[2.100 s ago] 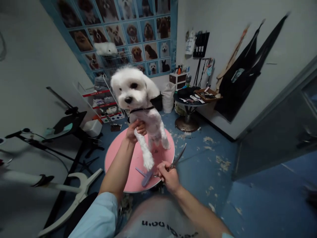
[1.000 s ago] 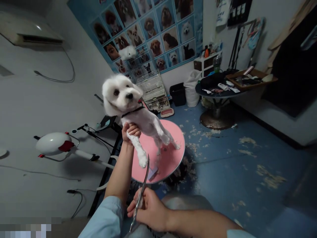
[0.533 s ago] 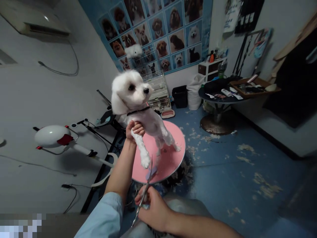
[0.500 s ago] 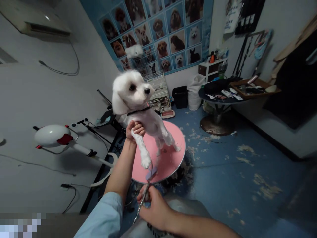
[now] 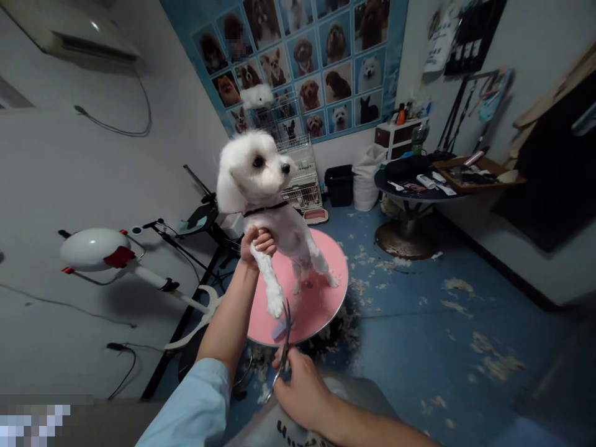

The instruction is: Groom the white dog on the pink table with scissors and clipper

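Note:
A white dog (image 5: 254, 167) with a thin dark collar (image 5: 265, 208) stands on a round pink table (image 5: 326, 304). My left hand (image 5: 257, 241) is wrapped round the upper part of the dog's foreleg (image 5: 269, 282), which hangs toward me with its paw low. Long slim scissors (image 5: 285, 335) are gripped in my right hand (image 5: 300, 379). Their blades point up, with the tips close beside that paw; whether they touch it I cannot tell. Behind the blades lies a small lilac object (image 5: 279, 329) on the pink tabletop, partly hidden.
White hair tufts (image 5: 459, 285) litter the blue floor. On the right, a dark round table (image 5: 419, 191) carries a brown tray (image 5: 493, 180) of tools. A white lamp-like machine on an arm (image 5: 95, 248) stands left. Wire cages (image 5: 302, 177) and a black bin (image 5: 339, 186) are behind.
My right hand and the scissors have shifted slightly right and up, and the blades look a little more apart at the tips. My left hand keeps its hold on the foreleg.

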Motion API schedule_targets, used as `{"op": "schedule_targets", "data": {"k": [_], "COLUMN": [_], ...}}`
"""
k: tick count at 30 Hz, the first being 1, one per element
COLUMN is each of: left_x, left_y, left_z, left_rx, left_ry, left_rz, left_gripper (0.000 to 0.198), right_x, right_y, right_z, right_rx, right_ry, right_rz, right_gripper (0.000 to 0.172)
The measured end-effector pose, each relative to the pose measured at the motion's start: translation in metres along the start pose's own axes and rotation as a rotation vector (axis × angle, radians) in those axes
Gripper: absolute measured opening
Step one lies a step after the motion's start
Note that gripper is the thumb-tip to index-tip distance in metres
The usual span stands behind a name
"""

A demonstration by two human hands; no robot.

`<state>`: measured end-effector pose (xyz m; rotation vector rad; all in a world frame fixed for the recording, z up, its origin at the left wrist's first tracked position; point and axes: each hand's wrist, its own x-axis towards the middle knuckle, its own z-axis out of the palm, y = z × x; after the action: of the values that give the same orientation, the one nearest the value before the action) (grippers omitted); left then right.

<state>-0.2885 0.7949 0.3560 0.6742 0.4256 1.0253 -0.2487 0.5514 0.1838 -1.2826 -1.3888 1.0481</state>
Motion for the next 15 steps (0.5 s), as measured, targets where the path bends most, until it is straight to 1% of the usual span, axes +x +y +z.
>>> {"op": "schedule_targets", "data": {"k": [4, 8, 10, 12, 15], "left_x": [-0.001, -0.002, -0.002, -0.002, -0.001], "left_y": [0.0, -0.001, -0.002, -0.003, -0.004], "left_z": [0.002, 0.002, 0.0, -0.001, -0.003], "left_rx": [-0.008, 0.006, 0.021, 0.029, 0.025], "left_ry": [0.006, -0.003, -0.014, -0.022, -0.031], "left_rz": [-0.002, 0.01, 0.019, 0.021, 0.019], "left_gripper": [0.06, 0.06, 0.058, 0.057, 0.057], "right_x": [0.002, 0.007, 0.01, 0.011, 0.01], "right_y": [0.004, 0.005, 0.004, 0.003, 0.002], "right_z": [0.002, 0.005, 0.007, 0.01, 0.014], "right_rx": [0.024, 0.176, 0.321, 0.494, 0.679], "right_ry": [-0.003, -0.04, -0.091, -0.173, -0.3], "right_rz": [-0.002, -0.033, -0.01, 0.04, 0.062], "right_gripper": [0.037, 0.036, 0.032, 0.031, 0.044]}}
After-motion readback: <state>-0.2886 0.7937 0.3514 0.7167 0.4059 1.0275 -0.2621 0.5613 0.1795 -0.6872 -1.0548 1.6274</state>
